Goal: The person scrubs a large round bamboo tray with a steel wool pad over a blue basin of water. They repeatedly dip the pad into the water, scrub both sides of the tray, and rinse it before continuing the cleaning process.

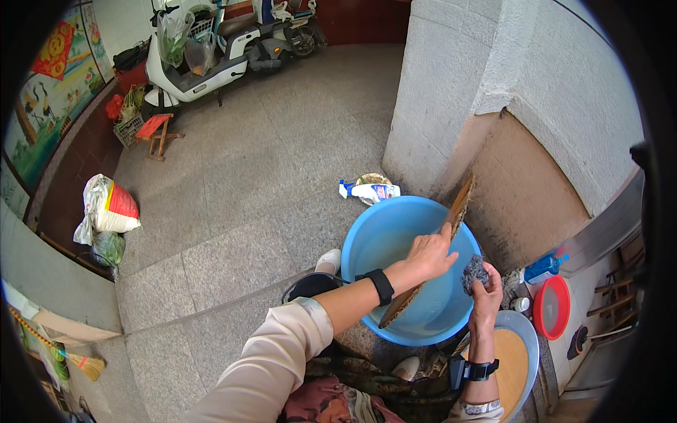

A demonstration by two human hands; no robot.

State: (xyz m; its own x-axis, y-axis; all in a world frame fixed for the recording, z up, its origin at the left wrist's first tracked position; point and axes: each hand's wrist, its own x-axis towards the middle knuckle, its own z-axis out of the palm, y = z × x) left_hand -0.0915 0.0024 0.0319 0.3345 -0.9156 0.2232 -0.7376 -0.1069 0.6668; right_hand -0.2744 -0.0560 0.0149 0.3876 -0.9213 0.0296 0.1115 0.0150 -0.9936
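Note:
A large blue plastic basin with some cloudy water stands in front of me. Across it, on edge and slanting, is a flat woven piece with a brown rim, seen nearly side-on. My left hand grips its upper part, the thumb apart and some fingers hidden behind it. A dark grey scouring pad is pinched between the thumb and fingers of my right hand, at the basin's right side. Both wrists wear black straps.
A spray bottle lies beyond the basin beside the wall. On the right are a metal basin holding a tan round thing, a red basin and a blue bottle. A dark bucket stands left; a scooter is farther off.

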